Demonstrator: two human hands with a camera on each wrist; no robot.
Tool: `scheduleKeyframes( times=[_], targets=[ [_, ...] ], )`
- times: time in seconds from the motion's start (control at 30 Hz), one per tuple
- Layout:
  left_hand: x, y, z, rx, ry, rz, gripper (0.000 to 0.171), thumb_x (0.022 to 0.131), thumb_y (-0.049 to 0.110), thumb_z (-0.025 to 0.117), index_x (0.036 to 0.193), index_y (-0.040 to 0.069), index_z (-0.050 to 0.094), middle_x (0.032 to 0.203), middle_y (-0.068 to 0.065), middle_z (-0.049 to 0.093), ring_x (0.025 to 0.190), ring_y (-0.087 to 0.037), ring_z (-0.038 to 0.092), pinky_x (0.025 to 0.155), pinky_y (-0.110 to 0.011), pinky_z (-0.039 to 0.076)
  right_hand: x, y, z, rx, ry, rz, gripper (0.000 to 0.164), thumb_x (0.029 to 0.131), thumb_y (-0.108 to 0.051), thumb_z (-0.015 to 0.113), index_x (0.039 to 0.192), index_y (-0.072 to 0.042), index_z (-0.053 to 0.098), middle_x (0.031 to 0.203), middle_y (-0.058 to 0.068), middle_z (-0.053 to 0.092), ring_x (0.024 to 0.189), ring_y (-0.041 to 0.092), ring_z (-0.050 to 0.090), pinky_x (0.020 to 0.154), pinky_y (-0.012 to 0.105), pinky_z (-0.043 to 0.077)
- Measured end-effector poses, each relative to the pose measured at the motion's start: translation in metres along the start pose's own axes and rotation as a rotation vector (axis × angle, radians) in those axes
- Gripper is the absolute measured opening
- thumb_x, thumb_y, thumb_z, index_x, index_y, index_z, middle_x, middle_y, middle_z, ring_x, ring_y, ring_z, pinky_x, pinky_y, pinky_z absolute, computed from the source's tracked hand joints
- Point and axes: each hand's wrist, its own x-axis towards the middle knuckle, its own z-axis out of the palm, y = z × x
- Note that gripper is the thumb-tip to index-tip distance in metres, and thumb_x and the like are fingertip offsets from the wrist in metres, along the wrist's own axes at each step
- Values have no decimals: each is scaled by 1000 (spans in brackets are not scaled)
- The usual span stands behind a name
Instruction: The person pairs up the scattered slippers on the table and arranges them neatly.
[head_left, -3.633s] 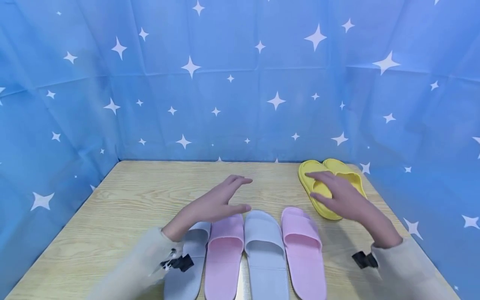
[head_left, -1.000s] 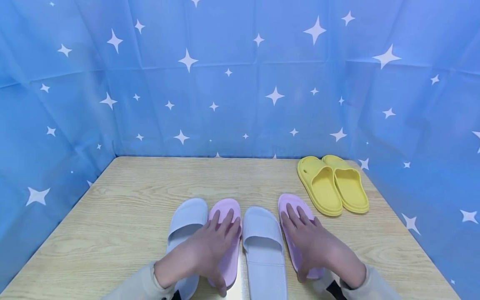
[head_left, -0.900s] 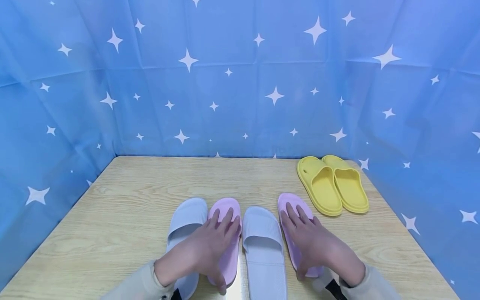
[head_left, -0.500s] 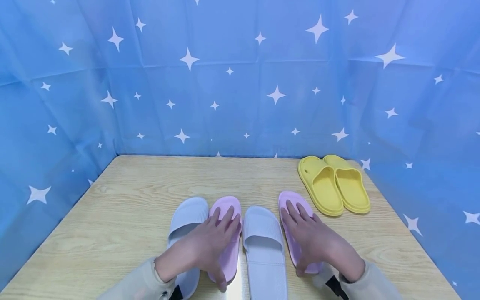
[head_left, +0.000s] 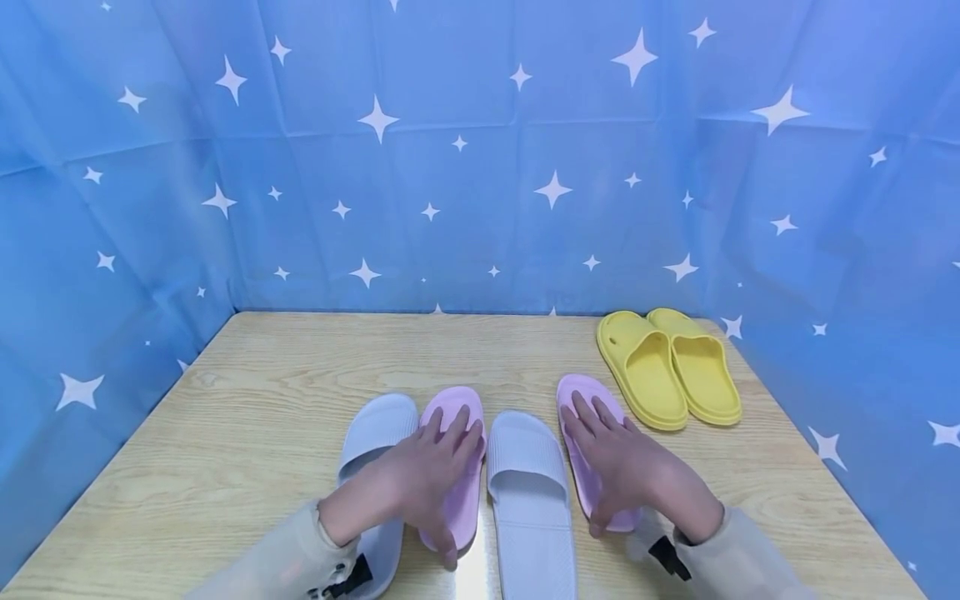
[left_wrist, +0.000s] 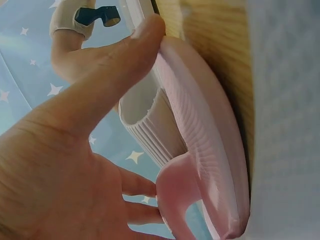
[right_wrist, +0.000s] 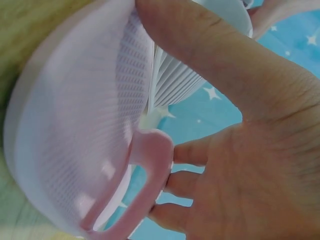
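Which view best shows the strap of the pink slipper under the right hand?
The right wrist view: the strap arches up close, with fingertips of the right hand against it. In the head view the hand covers much of it; in the left wrist view I can't make it out.

The right hand [right_wrist: 255, 150] grips a pale pink slipper [right_wrist: 75, 115] with a finely textured footbed, thumb at its upper end, fingers [right_wrist: 182, 186] against the curved pink strap [right_wrist: 159, 167]. Beyond show a pale grey ribbed slipper [right_wrist: 176, 82] and blue star-printed cloth [right_wrist: 292, 37]; blurred wooden table [right_wrist: 25, 30] borders the left.
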Motion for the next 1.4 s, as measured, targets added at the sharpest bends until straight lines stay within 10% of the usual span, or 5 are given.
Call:
scheduleKeyframes(
  times=[1.4],
  targets=[
    [43,-15,-32,29,-231,-69,151,59,73,89,167,10,5,174,-19,-2,156,-56,8,124,-59,32,65,46,-27,-58,-93,-14,141,65,-43,97,165,1,8,172,28,-3,158,53,1,128,64,16]
  ],
)
